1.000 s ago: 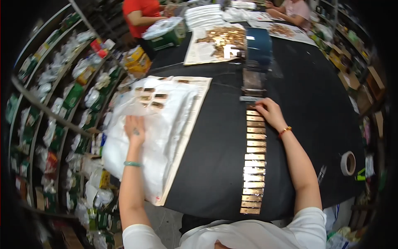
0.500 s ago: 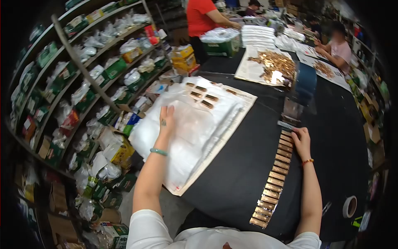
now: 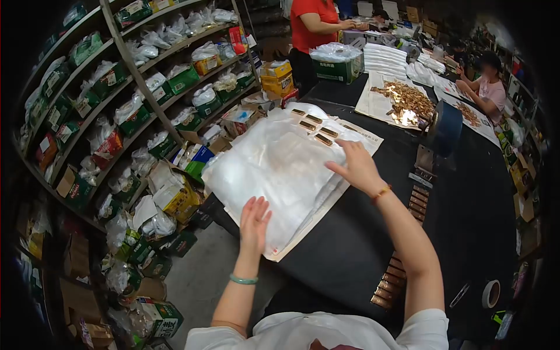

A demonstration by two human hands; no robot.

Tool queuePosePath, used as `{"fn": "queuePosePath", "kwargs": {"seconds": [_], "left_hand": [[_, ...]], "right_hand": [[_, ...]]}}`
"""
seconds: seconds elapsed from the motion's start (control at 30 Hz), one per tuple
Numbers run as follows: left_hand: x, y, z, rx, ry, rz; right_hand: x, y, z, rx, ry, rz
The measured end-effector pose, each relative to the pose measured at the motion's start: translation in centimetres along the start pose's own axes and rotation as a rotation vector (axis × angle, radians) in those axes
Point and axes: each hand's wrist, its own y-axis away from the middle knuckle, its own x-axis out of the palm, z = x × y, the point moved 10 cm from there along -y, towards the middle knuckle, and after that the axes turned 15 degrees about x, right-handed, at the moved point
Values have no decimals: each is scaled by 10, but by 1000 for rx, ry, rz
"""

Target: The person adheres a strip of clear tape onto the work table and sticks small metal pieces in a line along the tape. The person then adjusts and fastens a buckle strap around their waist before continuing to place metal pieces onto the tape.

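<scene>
A stack of thin, translucent white sheets (image 3: 262, 175) lies on paper at the table's left edge. Several small gold-coloured metal pieces (image 3: 318, 129) rest in rows on its far part. My left hand (image 3: 255, 224), fingers extended, is at the near left edge of the stack; whether it touches is unclear. Over the right edge of the sheets is my right hand (image 3: 359, 168), thumb and fingers apart, holding nothing. Beneath my right forearm runs a strip of gold-coloured pieces (image 3: 389, 284), partly hidden by the arm. It leads up to a tape dispenser (image 3: 424, 166) with a wide dark roll (image 3: 444, 128).
Shelves (image 3: 169, 105) of boxes and plastic bags line the left. Farther back are a pile of gold pieces (image 3: 402, 104) on paper, stacked white packs (image 3: 385, 61) and a green box (image 3: 337, 63). A white tape roll (image 3: 492, 293) lies right. Other people work beyond.
My right hand has left the top of the gold strip and moved left to the sheets. My left hand has come down toward their near edge. The camera view has shifted.
</scene>
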Motion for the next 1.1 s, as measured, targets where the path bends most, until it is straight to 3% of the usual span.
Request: {"fn": "queuePosePath", "kwargs": {"seconds": [0.13,0.27,0.37,0.47,0.53,0.6,0.63,0.7,0.73,0.93,0.97,1.03,1.1], "left_hand": [[-3,10,9,-101,125,26],[-4,7,13,-237,309,13],[-14,-11,15,-306,547,141],[-22,-15,1,-275,507,55],[-44,-13,11,-308,233,-8],[-49,-5,-7,-130,-151,123],[-31,7,-21,-139,-150,134],[4,31,-69,115,-98,121],[13,39,-68,108,-95,131],[88,97,-89,554,-673,729],[98,111,-86,630,-767,824],[118,142,-76,773,-950,1018],[151,175,-76,1023,-851,1157]], "right_hand": [[36,-24,26,87,239,-74],[37,21,115,-392,35,-186],[70,85,165,-585,60,25],[80,150,192,-761,87,275],[105,185,187,-812,54,322],[88,185,188,-725,-29,335],[73,183,189,-655,-113,353],[53,176,184,-514,-279,384],[47,161,170,-375,-342,337],[40,133,82,190,-795,332],[27,135,76,193,-793,323],[29,155,55,464,-1007,669],[3,164,11,433,-709,518]]}}
